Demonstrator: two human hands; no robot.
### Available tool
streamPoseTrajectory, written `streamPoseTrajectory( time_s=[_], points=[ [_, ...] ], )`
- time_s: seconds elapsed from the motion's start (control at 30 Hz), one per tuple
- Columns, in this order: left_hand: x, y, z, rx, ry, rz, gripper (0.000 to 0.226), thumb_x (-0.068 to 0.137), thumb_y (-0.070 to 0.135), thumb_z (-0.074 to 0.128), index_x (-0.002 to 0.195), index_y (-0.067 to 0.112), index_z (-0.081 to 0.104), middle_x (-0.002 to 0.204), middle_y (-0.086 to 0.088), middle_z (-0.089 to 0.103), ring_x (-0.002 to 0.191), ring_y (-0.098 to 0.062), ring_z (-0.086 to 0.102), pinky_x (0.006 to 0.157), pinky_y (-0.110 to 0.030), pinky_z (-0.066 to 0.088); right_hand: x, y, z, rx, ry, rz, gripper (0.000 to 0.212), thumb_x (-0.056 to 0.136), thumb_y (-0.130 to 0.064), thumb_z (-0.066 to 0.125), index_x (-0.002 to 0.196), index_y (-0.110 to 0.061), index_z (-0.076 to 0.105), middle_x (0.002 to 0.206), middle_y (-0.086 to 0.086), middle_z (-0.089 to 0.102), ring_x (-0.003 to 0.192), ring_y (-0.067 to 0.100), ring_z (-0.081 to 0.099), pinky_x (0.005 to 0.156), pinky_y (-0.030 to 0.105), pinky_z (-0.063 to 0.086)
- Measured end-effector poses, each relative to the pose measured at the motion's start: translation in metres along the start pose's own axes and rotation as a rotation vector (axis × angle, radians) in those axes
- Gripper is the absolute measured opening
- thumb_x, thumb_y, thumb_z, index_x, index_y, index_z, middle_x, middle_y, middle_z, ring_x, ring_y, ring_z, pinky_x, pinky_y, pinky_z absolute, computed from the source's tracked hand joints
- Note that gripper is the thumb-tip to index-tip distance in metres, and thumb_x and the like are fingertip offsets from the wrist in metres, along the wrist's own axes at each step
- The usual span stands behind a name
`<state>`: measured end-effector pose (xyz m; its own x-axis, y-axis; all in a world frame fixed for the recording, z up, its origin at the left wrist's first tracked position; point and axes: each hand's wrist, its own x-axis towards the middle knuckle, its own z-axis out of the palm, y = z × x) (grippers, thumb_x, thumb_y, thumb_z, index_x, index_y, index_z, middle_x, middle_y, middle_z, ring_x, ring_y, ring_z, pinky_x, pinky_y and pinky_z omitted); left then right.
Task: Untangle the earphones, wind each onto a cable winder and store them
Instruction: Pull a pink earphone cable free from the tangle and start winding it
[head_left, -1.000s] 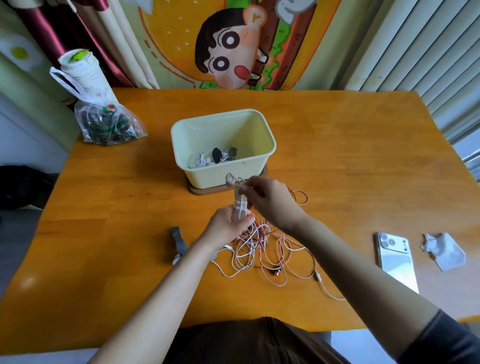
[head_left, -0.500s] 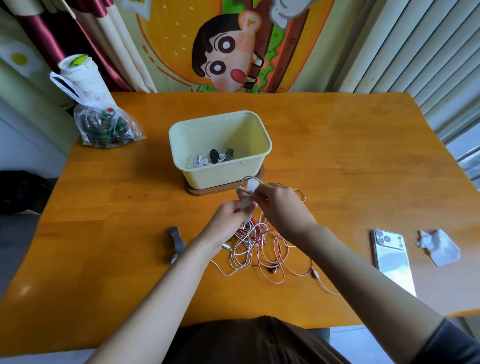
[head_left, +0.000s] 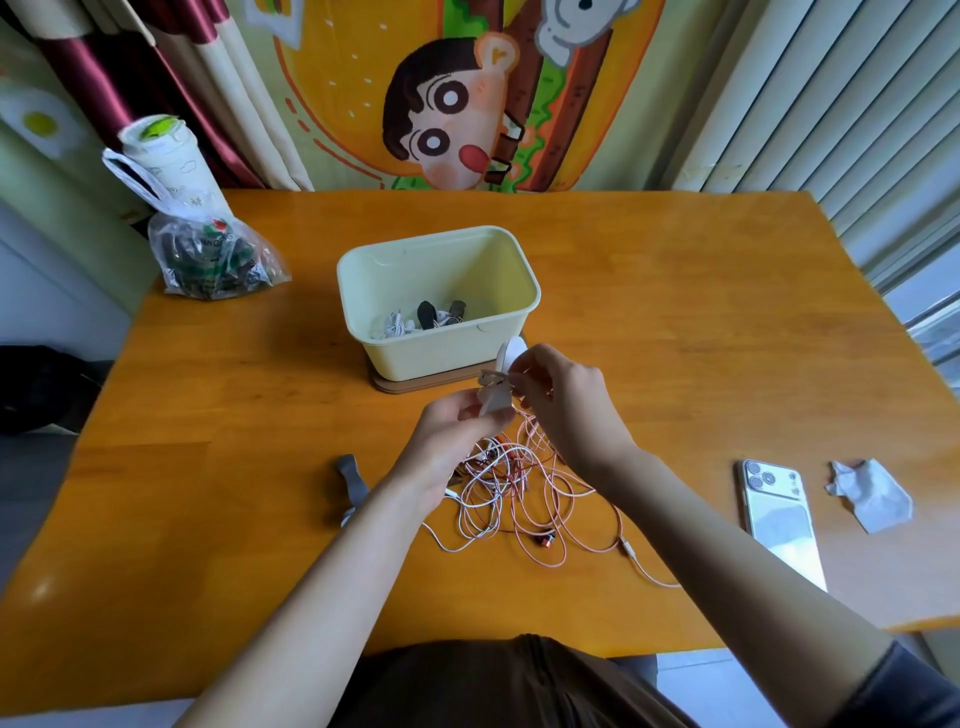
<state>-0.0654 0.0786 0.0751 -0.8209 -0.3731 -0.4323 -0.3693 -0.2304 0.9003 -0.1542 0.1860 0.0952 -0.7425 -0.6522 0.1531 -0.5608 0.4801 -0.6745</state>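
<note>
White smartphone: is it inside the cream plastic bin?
No, the white smartphone lies flat on the orange wooden table, apart from the cream plastic bin.

Forearms bare; dark grey sleeve (head_left: 906, 688) (right arm), brown garment (head_left: 519, 686) below

It looked to me like a room in a home. The wooden table (head_left: 675, 312) stood against a cloth (head_left: 452, 130) printed with a cartoon boy and a burger, with dark red curtains (head_left: 104, 78) at the left and white blinds (head_left: 831, 104) at the right. On the table lay private things: a phone (head_left: 779, 514), a crumpled tissue (head_left: 872, 493), and a plastic bag (head_left: 208, 254) near a cup (head_left: 166, 150).
</note>
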Motion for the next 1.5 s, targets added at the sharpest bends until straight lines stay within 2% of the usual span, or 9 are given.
streamPoseTrajectory(
  time_s=[0.1,0.3,0.43,0.53,0.67,0.8,1.0,1.2,1.5],
  points=[
    [0.001,0.0,0.001,-0.108,-0.003,-0.013,0.016,0.086,0.012,0.068,0.099,0.02,0.068,0.081,0.007,0.066,0.072,-0.005,0.053,0.067,-0.024,0.035,-0.001,-0.001,0.001,0.005,0.026,-0.023,0.008,0.091,-0.01,0.059,0.096,-0.007,0.063,0.087,0.003,0.065,0.073,0.016,0.057,0.065,0.021,0.046],
    [0.003,0.004,-0.002,-0.053,-0.019,0.013,0.036,0.083,0.011,0.071,0.116,0.019,0.059,0.094,0.002,0.067,0.076,-0.005,0.056,0.074,-0.027,0.036,-0.002,-0.003,0.001,0.043,0.03,-0.001,0.009,0.09,-0.012,0.061,0.095,-0.006,0.065,0.083,-0.006,0.059,0.068,0.004,0.051,0.062,0.005,0.04],
    [0.002,0.008,-0.002,-0.075,-0.006,0.017,0.014,0.087,0.029,0.066,0.101,0.027,0.064,0.091,0.008,0.067,0.089,-0.01,0.056,0.074,-0.026,0.039,-0.001,-0.005,-0.001,0.066,0.061,-0.009,0.008,0.09,-0.011,0.062,0.093,-0.005,0.066,0.08,-0.006,0.059,0.068,0.007,0.053,0.063,0.007,0.041],
    [0.002,0.01,0.0,-0.125,0.06,-0.004,0.019,0.088,0.045,0.059,0.093,0.028,0.063,0.083,0.011,0.066,0.089,-0.014,0.053,0.075,-0.03,0.037,-0.002,-0.008,-0.002,0.078,0.046,-0.03,0.009,0.089,-0.01,0.062,0.095,-0.005,0.067,0.082,-0.005,0.06,0.072,0.008,0.056,0.066,0.01,0.045],
    [0.002,0.012,0.002,-0.208,0.116,0.012,0.012,0.094,0.037,0.055,0.095,0.027,0.062,0.07,0.013,0.069,0.08,-0.008,0.061,0.082,-0.035,0.037,-0.004,-0.012,-0.001,0.123,0.03,-0.052,0.008,0.088,-0.012,0.064,0.093,-0.007,0.067,0.082,-0.005,0.061,0.069,-0.001,0.056,0.065,0.008,0.045],
    [0.001,0.015,0.001,-0.274,0.066,-0.012,0.017,0.095,0.036,0.052,0.099,0.025,0.065,0.1,-0.004,0.069,0.089,-0.014,0.064,0.086,-0.033,0.043,-0.004,-0.013,0.001,0.271,0.035,0.073,0.014,0.087,-0.017,0.066,0.094,-0.011,0.055,0.073,-0.008,0.063,0.061,0.0,0.06,0.057,0.01,0.046],
    [-0.001,0.012,-0.001,-0.286,0.024,0.066,0.017,0.099,0.028,0.043,0.11,0.03,0.056,0.119,-0.011,0.06,0.105,-0.023,0.056,0.088,-0.036,0.042,0.0,-0.016,-0.003,0.37,-0.073,0.136,0.03,0.09,-0.013,0.062,0.118,-0.007,0.054,0.068,-0.006,0.063,0.05,0.0,0.059,0.051,0.011,0.045],
    [-0.004,0.008,0.0,-0.313,0.012,0.06,0.027,0.104,0.021,0.033,0.106,0.028,0.059,0.106,-0.007,0.065,0.095,-0.02,0.06,0.083,-0.034,0.044,0.002,-0.016,-0.006,0.239,-0.164,0.1,0.023,0.092,-0.014,0.059,0.114,-0.01,0.061,0.067,-0.011,0.061,0.052,-0.005,0.058,0.052,0.008,0.044],
    [-0.005,0.012,-0.002,-0.238,0.076,0.095,0.02,0.101,0.016,0.043,0.098,0.023,0.061,0.096,-0.005,0.061,0.079,-0.017,0.059,0.069,-0.032,0.05,-0.005,-0.015,0.002,0.176,-0.027,0.071,0.012,0.093,-0.013,0.057,0.097,-0.008,0.066,0.068,-0.004,0.062,0.054,0.001,0.058,0.056,0.008,0.044]
  ],
)
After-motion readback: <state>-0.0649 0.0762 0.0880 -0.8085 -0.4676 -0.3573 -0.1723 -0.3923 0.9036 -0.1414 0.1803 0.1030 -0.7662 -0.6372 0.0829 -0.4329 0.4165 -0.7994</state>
